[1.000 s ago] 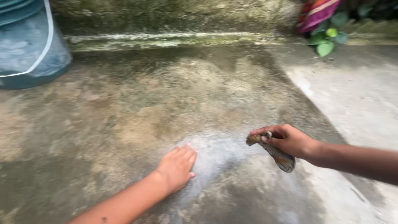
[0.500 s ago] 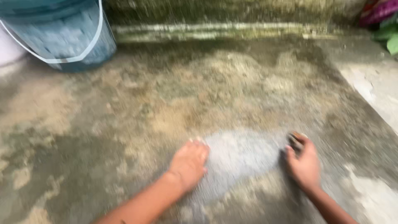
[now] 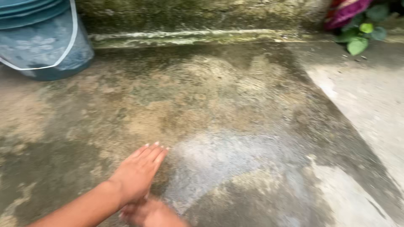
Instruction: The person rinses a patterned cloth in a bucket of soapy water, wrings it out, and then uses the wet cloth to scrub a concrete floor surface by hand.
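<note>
My left hand [image 3: 138, 172] lies flat on the wet, stained concrete floor [image 3: 202, 92], fingers together and pointing up and right. Its fingertips reach the left edge of a paler scrubbed patch [image 3: 227, 155]. My right hand [image 3: 152, 214] is a blur at the bottom edge, just below and partly under my left wrist. The small scrubbing piece it held earlier does not show, and I cannot make out its fingers.
A blue-green bucket [image 3: 42, 46] with a white handle stands at the top left against a mossy wall step [image 3: 189, 35]. Green leaves [image 3: 357, 40] and a pink cloth [image 3: 345, 10] sit at the top right. Lighter dry concrete [image 3: 370, 105] runs down the right side.
My right hand has swept from the right of the pale patch down and left to the bottom edge under my left wrist. My left hand slid left.
</note>
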